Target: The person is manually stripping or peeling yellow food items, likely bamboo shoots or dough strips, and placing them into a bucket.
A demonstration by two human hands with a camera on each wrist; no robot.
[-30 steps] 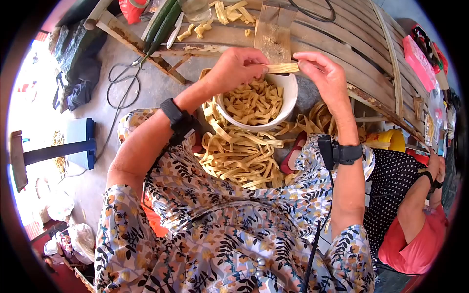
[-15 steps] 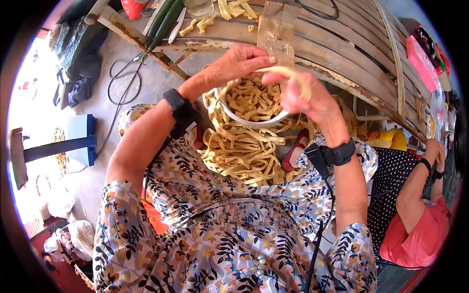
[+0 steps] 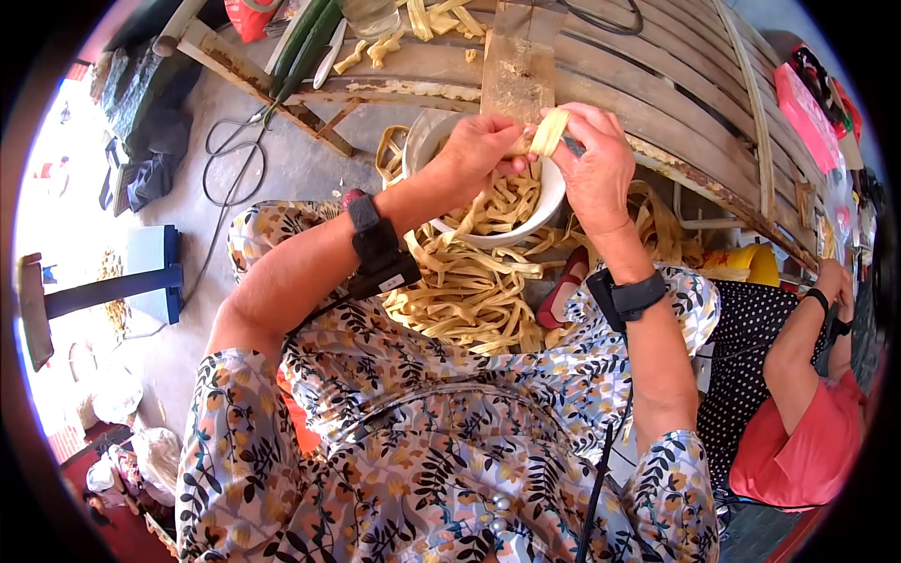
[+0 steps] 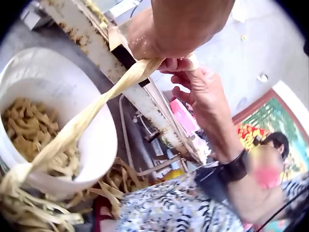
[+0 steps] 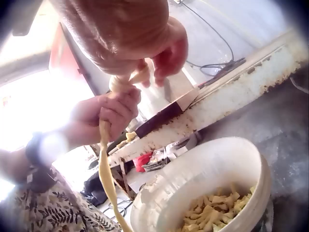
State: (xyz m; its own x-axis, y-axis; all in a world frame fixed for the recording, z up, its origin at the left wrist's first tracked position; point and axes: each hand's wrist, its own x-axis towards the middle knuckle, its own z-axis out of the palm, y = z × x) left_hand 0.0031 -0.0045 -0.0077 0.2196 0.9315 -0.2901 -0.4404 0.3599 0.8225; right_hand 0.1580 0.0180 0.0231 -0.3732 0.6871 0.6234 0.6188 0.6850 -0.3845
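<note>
Both hands meet above the white bucket [image 3: 547,208], working on one long, flat, pale yellow strip [image 4: 91,113] that looks like bean curd skin. My left hand [image 3: 479,150] grips the strip, whose tail hangs down past the bucket in the left wrist view. Around the fingers of my right hand [image 3: 598,159] the strip's end makes a loop [image 3: 550,133], pinched by those fingers. A twisted part of the strip lies between the hands in the right wrist view. Short yellow pieces [image 3: 507,202] fill the lower bucket. Long loose strips [image 3: 469,300] are heaped below it, between the feet.
Beyond the bucket stands a slatted bench [image 3: 657,103] with a rusty edge, bearing a wooden board [image 3: 516,70], cucumbers [image 3: 305,47] and several yellow pieces [image 3: 436,19]. A cable [image 3: 235,169] lies on the floor at left. Another person [image 3: 798,413] sits at right.
The right hand swung the strip's end over in a loop and came back against the left hand. The left hand moved slightly right and down. Earlier, a short straight length stretched between them.
</note>
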